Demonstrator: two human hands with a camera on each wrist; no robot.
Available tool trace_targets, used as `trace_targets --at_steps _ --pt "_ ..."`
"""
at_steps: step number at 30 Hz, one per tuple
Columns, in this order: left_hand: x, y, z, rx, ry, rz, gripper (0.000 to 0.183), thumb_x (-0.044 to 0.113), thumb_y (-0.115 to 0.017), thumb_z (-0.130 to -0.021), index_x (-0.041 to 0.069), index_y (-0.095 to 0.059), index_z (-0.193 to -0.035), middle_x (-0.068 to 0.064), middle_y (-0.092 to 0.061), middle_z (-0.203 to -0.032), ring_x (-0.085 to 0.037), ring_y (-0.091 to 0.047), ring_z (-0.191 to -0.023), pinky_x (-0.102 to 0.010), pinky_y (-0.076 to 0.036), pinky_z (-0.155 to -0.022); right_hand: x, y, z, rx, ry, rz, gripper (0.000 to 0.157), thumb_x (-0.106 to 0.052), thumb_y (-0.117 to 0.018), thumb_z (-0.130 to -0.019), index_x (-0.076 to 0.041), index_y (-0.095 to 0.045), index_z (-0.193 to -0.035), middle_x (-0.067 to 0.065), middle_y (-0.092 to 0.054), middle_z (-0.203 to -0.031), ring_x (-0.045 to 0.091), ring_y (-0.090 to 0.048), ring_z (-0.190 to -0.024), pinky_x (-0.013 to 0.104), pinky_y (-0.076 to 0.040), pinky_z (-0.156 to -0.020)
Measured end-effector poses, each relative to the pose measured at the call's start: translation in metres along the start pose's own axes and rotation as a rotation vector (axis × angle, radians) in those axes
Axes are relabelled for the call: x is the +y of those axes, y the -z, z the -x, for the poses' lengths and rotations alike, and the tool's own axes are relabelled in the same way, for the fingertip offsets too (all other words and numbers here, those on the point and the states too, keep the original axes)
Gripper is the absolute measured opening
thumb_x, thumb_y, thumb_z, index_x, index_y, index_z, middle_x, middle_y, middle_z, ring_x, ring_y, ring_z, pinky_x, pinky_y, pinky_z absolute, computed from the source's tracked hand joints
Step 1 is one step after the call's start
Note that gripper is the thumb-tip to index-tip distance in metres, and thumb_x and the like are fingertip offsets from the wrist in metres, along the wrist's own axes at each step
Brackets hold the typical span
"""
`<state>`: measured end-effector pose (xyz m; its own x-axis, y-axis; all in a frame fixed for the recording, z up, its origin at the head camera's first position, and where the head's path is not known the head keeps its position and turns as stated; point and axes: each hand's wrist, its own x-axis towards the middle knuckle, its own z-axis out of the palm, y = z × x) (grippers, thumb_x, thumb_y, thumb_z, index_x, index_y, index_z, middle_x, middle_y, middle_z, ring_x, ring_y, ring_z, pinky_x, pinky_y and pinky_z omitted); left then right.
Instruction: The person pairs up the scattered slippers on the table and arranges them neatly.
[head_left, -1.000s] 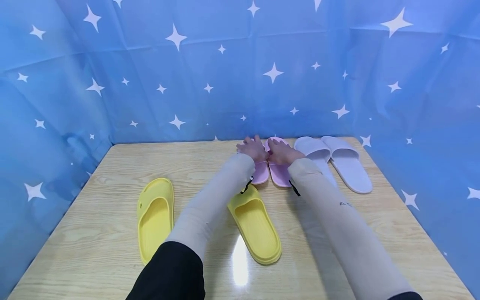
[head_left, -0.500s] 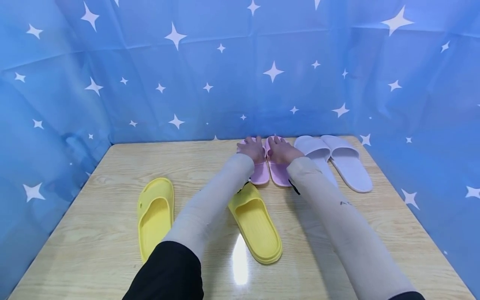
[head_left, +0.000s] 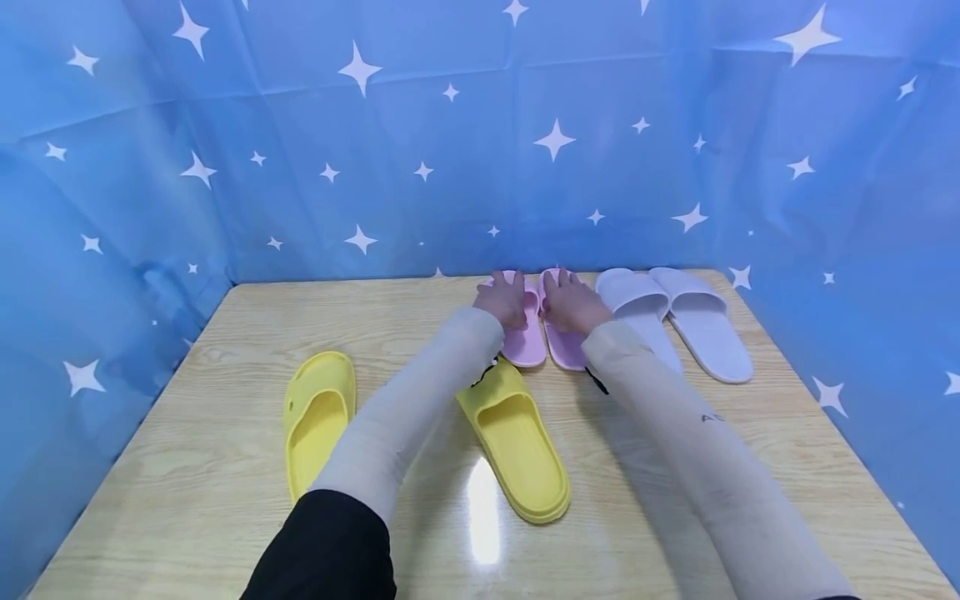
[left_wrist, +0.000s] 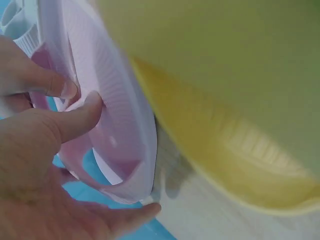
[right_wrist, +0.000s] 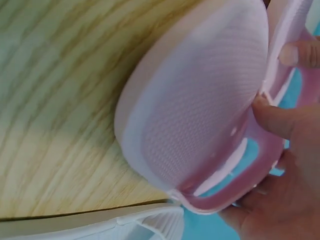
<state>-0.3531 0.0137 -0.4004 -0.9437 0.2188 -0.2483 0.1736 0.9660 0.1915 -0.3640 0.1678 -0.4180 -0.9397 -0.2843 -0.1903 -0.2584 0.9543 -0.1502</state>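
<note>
A pair of pink slippers lies side by side at the far middle of the wooden table [head_left: 225,333]. My left hand [head_left: 510,298] rests on the left pink slipper [head_left: 527,346]. In the left wrist view my left hand [left_wrist: 82,95] pinches that slipper's [left_wrist: 125,125] strap between thumb and forefinger. My right hand [head_left: 572,302] is on the right pink slipper [head_left: 564,350]. In the right wrist view my right hand [right_wrist: 274,79] holds that slipper's [right_wrist: 200,105] strap the same way.
One yellow slipper [head_left: 517,442] lies just behind my left wrist, another yellow slipper [head_left: 318,421] further left. Two white slippers [head_left: 701,321] lie to the right of the pink pair. A blue starred cloth [head_left: 480,150] walls the table on three sides.
Both hands have stayed on the pink slippers, and the pair has barely shifted. The head view has drifted slightly.
</note>
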Motion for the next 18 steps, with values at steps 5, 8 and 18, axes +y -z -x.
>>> trace_targets --at_steps 5,8,18 --pt "-0.005 -0.005 0.000 0.054 0.041 -0.017 0.098 0.048 -0.074 -0.092 0.011 -0.018 -0.165 -0.030 -0.019 -0.168 -0.045 -0.051 -0.139 -0.049 -0.051 -0.110 0.002 0.003 0.005 0.018 -0.007 -0.028 0.069 -0.027 -0.047 -0.107 0.002 -0.018 -0.163 0.039 -0.011 -0.166 0.056 -0.019 -0.154 0.069 -0.028 -0.121" --pt "-0.011 -0.006 0.005 0.085 0.046 0.068 0.100 0.054 -0.072 -0.093 0.011 -0.018 -0.165 -0.027 -0.021 -0.167 -0.044 -0.051 -0.138 -0.051 -0.051 -0.109 0.003 0.004 0.012 0.045 0.008 -0.074 0.072 -0.029 -0.049 -0.107 0.000 -0.016 -0.164 0.037 -0.008 -0.168 0.057 -0.020 -0.153 0.072 -0.028 -0.118" --pt "-0.067 0.023 0.083 0.141 -0.020 0.275 0.102 0.056 -0.067 -0.094 0.009 -0.012 -0.166 -0.025 -0.016 -0.170 -0.051 -0.031 -0.151 -0.066 -0.038 -0.116 -0.031 0.004 0.065 0.173 0.249 -0.152 0.063 -0.028 -0.057 -0.105 -0.005 -0.035 -0.159 0.029 -0.026 -0.167 0.047 -0.054 -0.137 0.061 -0.048 -0.109"
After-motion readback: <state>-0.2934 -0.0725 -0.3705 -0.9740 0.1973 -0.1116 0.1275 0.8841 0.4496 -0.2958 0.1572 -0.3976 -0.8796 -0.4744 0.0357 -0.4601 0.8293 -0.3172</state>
